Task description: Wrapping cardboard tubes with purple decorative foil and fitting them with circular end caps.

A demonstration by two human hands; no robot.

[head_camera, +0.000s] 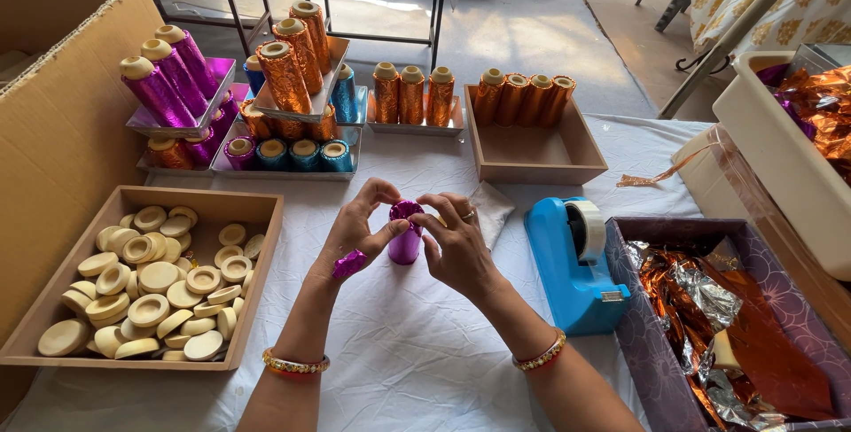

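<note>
A small cylinder wrapped in shiny purple foil point(405, 235) stands upright on the white tablecloth point(417, 352) at the centre. My left hand point(359, 228) pinches its top from the left, with a loose scrap of purple foil point(348, 264) under the palm. My right hand point(456, 241), a ring on one finger, presses the foil at the cylinder's top from the right. Both wrists wear bangles.
A wooden tray of cream round caps point(151, 277) lies at left beside a cardboard box point(53, 122). Trays of purple, orange and blue foil-wrapped cylinders point(284, 86) stand behind. A wooden box point(532, 144), blue tape dispenser point(572, 264) and a box of orange foil sheets point(727, 317) sit at right.
</note>
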